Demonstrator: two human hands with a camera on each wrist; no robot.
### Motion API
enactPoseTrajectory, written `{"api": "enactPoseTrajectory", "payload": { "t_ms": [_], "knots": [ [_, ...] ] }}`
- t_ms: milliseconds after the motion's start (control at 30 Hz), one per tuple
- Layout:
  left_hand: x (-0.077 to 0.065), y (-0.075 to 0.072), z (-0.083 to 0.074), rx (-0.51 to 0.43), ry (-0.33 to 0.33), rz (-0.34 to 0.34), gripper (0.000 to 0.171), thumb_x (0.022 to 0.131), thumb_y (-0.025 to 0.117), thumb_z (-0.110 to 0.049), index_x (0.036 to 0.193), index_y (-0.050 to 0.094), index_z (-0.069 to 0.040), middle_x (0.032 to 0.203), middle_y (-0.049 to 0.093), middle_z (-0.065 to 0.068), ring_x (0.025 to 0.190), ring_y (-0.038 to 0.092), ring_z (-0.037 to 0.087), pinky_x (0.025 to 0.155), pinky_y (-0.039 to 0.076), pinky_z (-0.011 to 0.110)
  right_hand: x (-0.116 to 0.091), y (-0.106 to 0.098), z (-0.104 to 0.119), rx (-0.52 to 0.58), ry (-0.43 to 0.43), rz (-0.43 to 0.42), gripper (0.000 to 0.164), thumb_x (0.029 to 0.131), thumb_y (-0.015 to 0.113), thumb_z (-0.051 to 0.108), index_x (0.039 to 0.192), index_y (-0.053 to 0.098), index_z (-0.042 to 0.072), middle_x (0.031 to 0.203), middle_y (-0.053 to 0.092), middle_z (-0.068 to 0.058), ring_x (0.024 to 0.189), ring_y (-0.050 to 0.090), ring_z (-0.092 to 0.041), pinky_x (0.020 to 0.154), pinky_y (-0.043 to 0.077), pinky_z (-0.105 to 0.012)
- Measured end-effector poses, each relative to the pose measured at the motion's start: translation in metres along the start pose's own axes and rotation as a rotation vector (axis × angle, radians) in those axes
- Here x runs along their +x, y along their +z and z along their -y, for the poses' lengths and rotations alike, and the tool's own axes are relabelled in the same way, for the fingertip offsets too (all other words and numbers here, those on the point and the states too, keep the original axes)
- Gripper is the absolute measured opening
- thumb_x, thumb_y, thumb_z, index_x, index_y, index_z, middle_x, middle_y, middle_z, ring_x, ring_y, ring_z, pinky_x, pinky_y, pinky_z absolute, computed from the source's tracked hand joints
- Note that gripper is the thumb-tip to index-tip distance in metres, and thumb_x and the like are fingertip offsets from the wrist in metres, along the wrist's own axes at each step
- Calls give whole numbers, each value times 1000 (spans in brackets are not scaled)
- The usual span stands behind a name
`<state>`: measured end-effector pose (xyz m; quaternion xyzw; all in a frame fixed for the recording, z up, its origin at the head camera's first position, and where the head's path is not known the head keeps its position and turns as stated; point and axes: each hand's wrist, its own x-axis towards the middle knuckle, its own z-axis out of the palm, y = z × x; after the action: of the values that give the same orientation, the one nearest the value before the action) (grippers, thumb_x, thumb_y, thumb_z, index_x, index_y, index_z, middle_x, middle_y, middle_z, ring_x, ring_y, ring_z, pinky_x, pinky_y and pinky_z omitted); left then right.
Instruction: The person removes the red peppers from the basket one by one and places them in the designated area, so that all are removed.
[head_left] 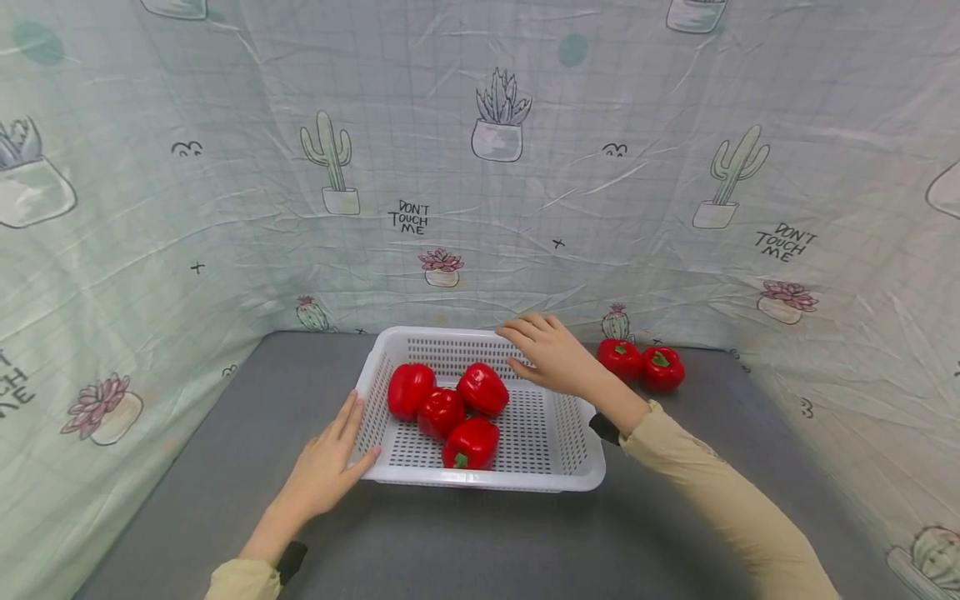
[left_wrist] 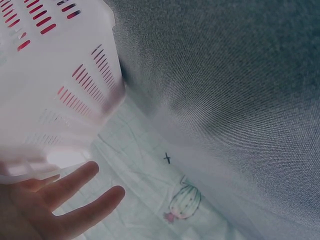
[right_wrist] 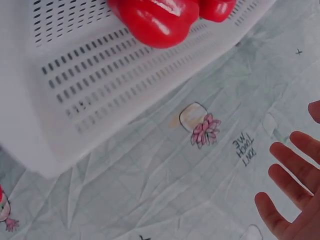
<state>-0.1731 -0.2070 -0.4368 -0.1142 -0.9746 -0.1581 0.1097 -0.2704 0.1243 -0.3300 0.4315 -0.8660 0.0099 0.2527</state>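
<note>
A white slotted plastic basket (head_left: pixel 480 478) stands on the grey table with several red bell peppers (head_left: pixel 482 388) grouped in its left and middle part. My left hand (head_left: pixel 324 467) rests at the basket's left rim, thumb over the front corner and fingers stretched along the side. In the left wrist view, the fingers (left_wrist: pixel 75 185) of that hand lie against the rim, spread and straight. Above the basket's right back part hovers my right hand (head_left: pixel 551 354), its fingers relaxed and nothing in them. The right wrist view shows those fingers (right_wrist: pixel 295 172) loosely spread.
Right of the basket, near the back edge of the table (head_left: pixel 712 433), two more red bell peppers sit side by side, a left one (head_left: pixel 619 358) and a right one (head_left: pixel 663 372). A cactus-printed curtain (head_left: pixel 480 208) hangs behind and along both sides.
</note>
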Motion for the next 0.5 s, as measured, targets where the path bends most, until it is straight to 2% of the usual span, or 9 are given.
{"api": "enactPoseTrajectory", "payload": {
  "t_ms": [267,500],
  "knots": [
    [0,1,1,1,3,-8,74,83,54,-38,141,23,-3,148,19,16,121,42,39,87,38,59,23,31,8,10,8,42,41,83,60,27,120,51,12,117,56,-3,109,48,-19,89,43,-38],
    [-1,-1,0,6,2,1,73,84,54,-38,141,23,-3,148,19,16,121,42,39,87,38,59,38,57,9,-14,40,116,39,84,56,29,120,52,13,117,55,-3,109,47,-19,88,42,-38]
  ]
}}
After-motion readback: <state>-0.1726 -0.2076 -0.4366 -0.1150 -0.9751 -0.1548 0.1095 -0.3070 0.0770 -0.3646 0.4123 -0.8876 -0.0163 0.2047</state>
